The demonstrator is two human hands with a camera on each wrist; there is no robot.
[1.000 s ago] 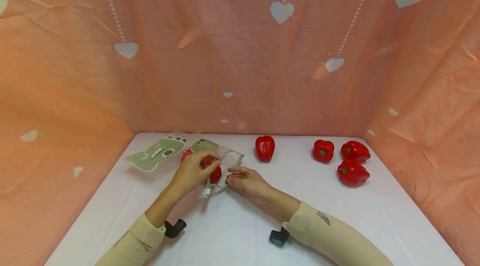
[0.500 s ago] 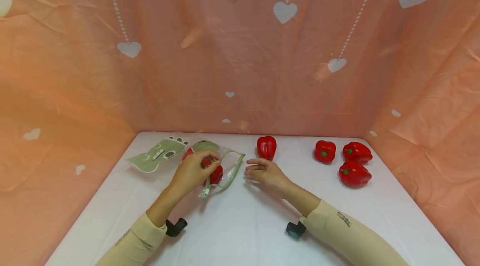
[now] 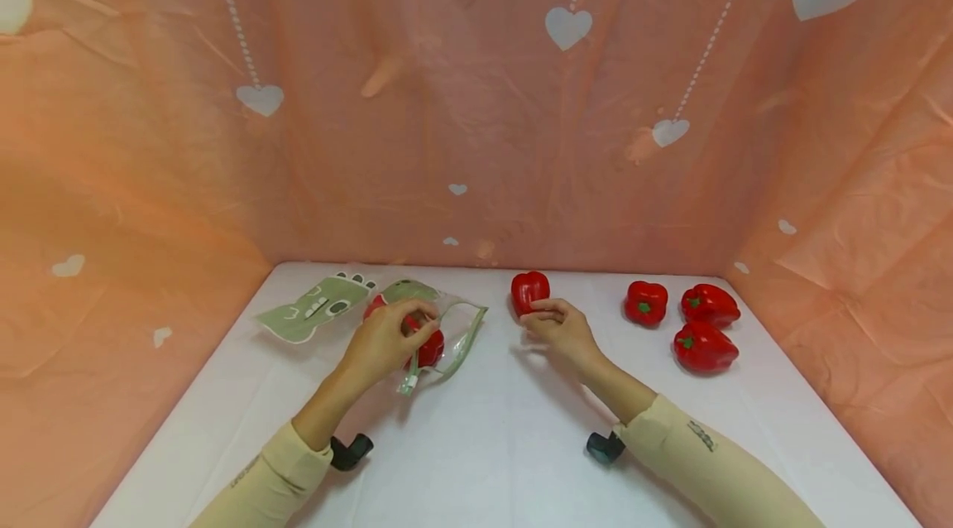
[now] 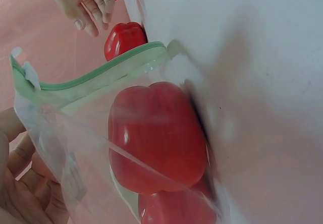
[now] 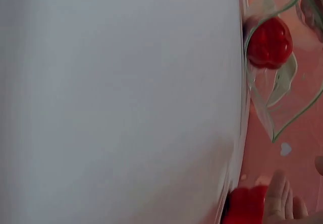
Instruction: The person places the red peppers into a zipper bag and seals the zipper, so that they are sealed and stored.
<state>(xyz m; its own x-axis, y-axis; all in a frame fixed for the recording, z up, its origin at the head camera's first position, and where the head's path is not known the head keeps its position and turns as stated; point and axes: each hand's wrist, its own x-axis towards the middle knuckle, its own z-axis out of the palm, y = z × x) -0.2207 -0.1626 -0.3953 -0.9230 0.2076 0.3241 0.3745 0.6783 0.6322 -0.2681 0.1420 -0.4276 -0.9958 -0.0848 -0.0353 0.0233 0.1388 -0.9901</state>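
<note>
My left hand pinches the upper edge of a clear zip bag with a green rim. Its mouth gapes toward the right. Inside lie two red bell peppers, one near the opening and another deeper in. My right hand reaches over the table with fingers extended, fingertips right at a single red bell pepper standing at the back. In the right wrist view, those fingers overlap that pepper's side. The left palm hides part of the bag in the head view.
Green cartoon prints on clear plastic lie left of the left hand. Three more red bell peppers, one apart and two side by side, rest at the back right. An orange cloth with hearts walls the white table.
My right hand has let go of the bag's rim and moved right to the single pepper at the back. The left hand keeps its hold on the bag.
</note>
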